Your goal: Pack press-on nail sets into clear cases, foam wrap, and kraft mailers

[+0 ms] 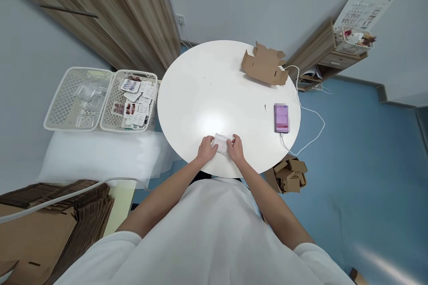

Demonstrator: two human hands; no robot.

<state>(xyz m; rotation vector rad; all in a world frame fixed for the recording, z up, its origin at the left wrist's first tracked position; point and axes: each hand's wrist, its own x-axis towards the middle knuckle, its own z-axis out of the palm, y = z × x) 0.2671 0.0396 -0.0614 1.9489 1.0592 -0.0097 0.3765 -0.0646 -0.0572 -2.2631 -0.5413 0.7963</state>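
Near the front edge of the white oval table, a small flat white packet (221, 144) lies between my two hands. It looks partly translucent, like something wrapped in thin bubble film; its contents are too small to make out. My left hand (207, 148) has closed its thumb and fingers on the packet's left side. On the opposite side, my right hand (236, 148) pinches the packet's right edge, thumb on top. Farther back on the table (187, 93) lies an unfolded brown cardboard box (264, 67).
A phone (281, 118) with a white cable rests at the table's right. To the left stand two white baskets: one (73, 116) with clear plastic pieces, one (152, 116) with carded press-on nail sets. Flattened cardboard (40, 231) is stacked lower left. A box of small cartons (290, 176) stands right of the table.
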